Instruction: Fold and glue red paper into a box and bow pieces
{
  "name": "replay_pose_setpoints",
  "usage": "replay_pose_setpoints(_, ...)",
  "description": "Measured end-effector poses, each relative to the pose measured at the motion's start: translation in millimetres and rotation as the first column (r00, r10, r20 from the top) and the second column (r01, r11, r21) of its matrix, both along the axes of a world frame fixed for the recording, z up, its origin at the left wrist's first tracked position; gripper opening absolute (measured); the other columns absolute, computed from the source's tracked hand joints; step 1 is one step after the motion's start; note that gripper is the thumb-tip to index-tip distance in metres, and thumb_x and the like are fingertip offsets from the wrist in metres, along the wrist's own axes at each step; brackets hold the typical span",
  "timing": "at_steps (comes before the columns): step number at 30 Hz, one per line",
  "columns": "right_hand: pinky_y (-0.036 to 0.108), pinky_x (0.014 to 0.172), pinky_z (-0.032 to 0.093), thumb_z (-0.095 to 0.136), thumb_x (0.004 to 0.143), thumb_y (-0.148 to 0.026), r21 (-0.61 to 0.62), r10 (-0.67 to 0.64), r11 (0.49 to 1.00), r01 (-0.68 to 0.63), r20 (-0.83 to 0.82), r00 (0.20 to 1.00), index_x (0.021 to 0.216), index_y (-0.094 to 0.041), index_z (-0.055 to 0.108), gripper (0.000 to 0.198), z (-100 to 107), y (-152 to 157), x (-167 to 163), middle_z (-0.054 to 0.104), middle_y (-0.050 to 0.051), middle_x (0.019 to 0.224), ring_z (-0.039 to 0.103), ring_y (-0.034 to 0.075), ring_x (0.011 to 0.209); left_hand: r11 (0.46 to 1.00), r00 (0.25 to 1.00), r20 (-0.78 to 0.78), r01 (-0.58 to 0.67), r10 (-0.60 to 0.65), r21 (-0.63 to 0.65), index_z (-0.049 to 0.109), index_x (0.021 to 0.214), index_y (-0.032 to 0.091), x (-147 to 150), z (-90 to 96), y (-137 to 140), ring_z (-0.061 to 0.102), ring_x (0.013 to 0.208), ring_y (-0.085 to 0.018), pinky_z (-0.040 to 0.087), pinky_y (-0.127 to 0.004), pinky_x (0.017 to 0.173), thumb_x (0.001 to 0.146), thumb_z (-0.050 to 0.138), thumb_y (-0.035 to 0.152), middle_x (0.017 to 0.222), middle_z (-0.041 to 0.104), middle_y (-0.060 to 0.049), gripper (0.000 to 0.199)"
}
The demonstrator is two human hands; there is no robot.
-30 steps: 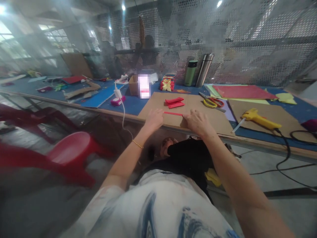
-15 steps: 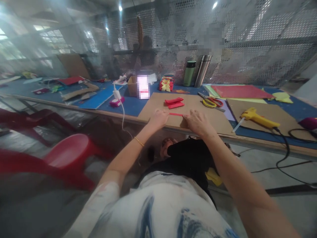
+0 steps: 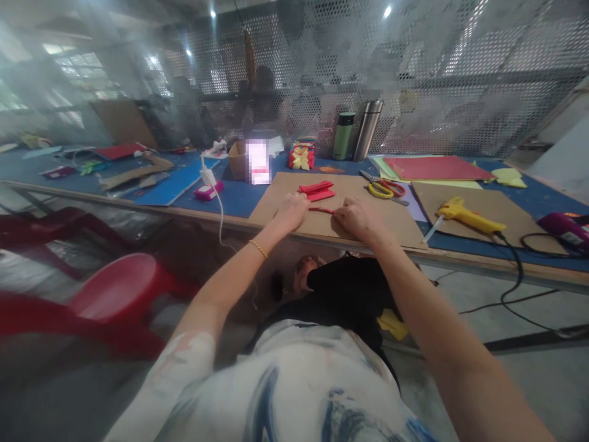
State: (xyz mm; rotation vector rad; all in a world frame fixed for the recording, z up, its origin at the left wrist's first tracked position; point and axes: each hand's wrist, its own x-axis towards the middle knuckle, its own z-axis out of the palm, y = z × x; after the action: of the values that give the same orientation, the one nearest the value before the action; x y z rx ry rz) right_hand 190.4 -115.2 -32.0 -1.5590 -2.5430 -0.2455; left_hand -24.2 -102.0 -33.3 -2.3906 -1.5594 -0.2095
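A thin red strip (image 3: 321, 210), perhaps folded paper or felt, stretches between my two hands just over the brown cardboard sheet (image 3: 391, 224). My left hand (image 3: 293, 210) pinches its left end, with fingertips close to a small pile of folded red pieces (image 3: 317, 191). The other end is gripped by my right hand (image 3: 361, 218), whose fingers are curled in. Between the hands the strip bows slightly. Beyond my right hand lie yellow-handled scissors (image 3: 381, 189) and red-handled scissors (image 3: 394, 188), partly overlapping.
On the right, a yellow glue gun (image 3: 473, 216) rests on another cardboard piece (image 3: 427, 199), its cord hanging off the table edge. A green flask (image 3: 343, 136) and a steel flask (image 3: 368, 131) stand at the back. A red stool (image 3: 117, 285) is at lower left.
My right hand's fingers have curled in from a flatter pose, and my left fingertips have risen slightly. The strip, straight before, now bends a little. The whole view has shifted slightly.
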Motion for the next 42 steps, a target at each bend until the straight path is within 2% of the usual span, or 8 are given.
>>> replay_pose_setpoints(3,0.038,0.09,0.038,0.046,0.109,-0.025,0.087,0.048,0.995,-0.042,-0.06,0.997,0.105,-0.013,0.086,0.041,-11,4,3,0.073,0.02,0.117,0.062,0.03,0.112,1.0,0.998,0.061,0.002,-0.002,0.008,0.079,0.113,0.011,-1,3.0,-2,0.068,0.113,-0.032,0.048,-0.046,0.1,0.106,0.044,0.014,0.116,0.076,-0.021,0.036)
replay_pose_setpoints(8,0.041,0.091,0.033,0.046,0.108,-0.026,0.203,0.126,0.975,-0.093,-0.155,0.98,0.106,-0.015,0.082,0.038,-17,11,0,0.076,0.019,0.112,0.061,0.03,0.105,0.99,0.972,0.228,0.085,-0.057,-0.113,0.082,0.101,0.017,-7,12.2,-1,0.071,0.103,-0.029,0.05,-0.044,0.097,0.104,0.054,0.022,0.106,0.079,-0.014,0.028)
replay_pose_setpoints(14,0.036,0.082,0.033,0.045,0.099,-0.016,0.089,0.179,0.983,-0.159,-0.316,0.932,0.099,-0.015,0.079,0.034,-15,25,-7,0.079,0.017,0.109,0.065,0.027,0.097,0.959,0.925,0.373,0.169,-0.074,-0.228,0.083,0.101,0.018,-5,16.2,10,0.071,0.096,-0.025,0.053,-0.039,0.09,0.1,0.055,0.021,0.1,0.081,-0.009,0.028)
replay_pose_setpoints(18,0.035,0.079,0.034,0.047,0.096,-0.015,0.02,0.161,0.986,-0.164,-0.352,0.922,0.1,-0.015,0.079,0.032,-13,25,-6,0.081,0.017,0.103,0.067,0.026,0.092,0.947,0.881,0.463,0.227,-0.099,-0.228,0.082,0.111,0.018,0,22.5,11,0.072,0.103,-0.023,0.052,-0.038,0.096,0.1,0.05,0.017,0.111,0.082,-0.008,0.034)
replay_pose_setpoints(23,0.036,0.081,0.029,0.048,0.098,-0.02,0.017,0.158,0.987,-0.161,-0.304,0.939,0.101,-0.015,0.078,0.03,-11,23,-6,0.081,0.016,0.103,0.067,0.026,0.092,0.961,0.932,0.323,0.224,-0.163,-0.161,0.082,0.095,0.02,18,27.0,4,0.072,0.103,-0.027,0.046,-0.045,0.105,0.096,0.065,0.023,0.104,0.083,-0.008,0.018)
replay_pose_setpoints(27,0.035,0.08,0.026,0.049,0.096,-0.019,0.002,0.173,0.983,-0.181,-0.302,0.937,0.096,-0.017,0.076,0.027,-14,25,-5,0.08,0.013,0.1,0.065,0.025,0.092,0.976,0.963,0.231,0.171,-0.136,-0.137,0.076,0.083,0.019,24,25.2,0,0.071,0.094,-0.027,0.042,-0.051,0.107,0.098,0.062,0.023,0.091,0.08,-0.008,0.021)
replay_pose_setpoints(34,0.034,0.08,0.029,0.051,0.094,-0.016,0.031,0.19,0.981,-0.19,-0.314,0.93,0.089,-0.019,0.075,0.024,-21,32,-7,0.081,0.011,0.101,0.066,0.025,0.094,0.97,0.957,0.257,0.182,-0.138,-0.159,0.069,0.077,0.018,21,18.6,3,0.068,0.092,-0.026,0.042,-0.049,0.105,0.097,0.062,0.021,0.09,0.078,-0.008,0.022)
replay_pose_setpoints(42,0.035,0.08,0.03,0.048,0.096,-0.017,-0.005,0.182,0.981,-0.194,-0.326,0.928,0.096,-0.017,0.078,0.03,-15,27,-6,0.081,0.013,0.101,0.066,0.024,0.092,0.959,0.932,0.341,0.201,-0.124,-0.202,0.076,0.082,0.02,2,18.7,9,0.069,0.091,-0.025,0.046,-0.047,0.104,0.099,0.06,0.028,0.091,0.079,-0.005,0.024)
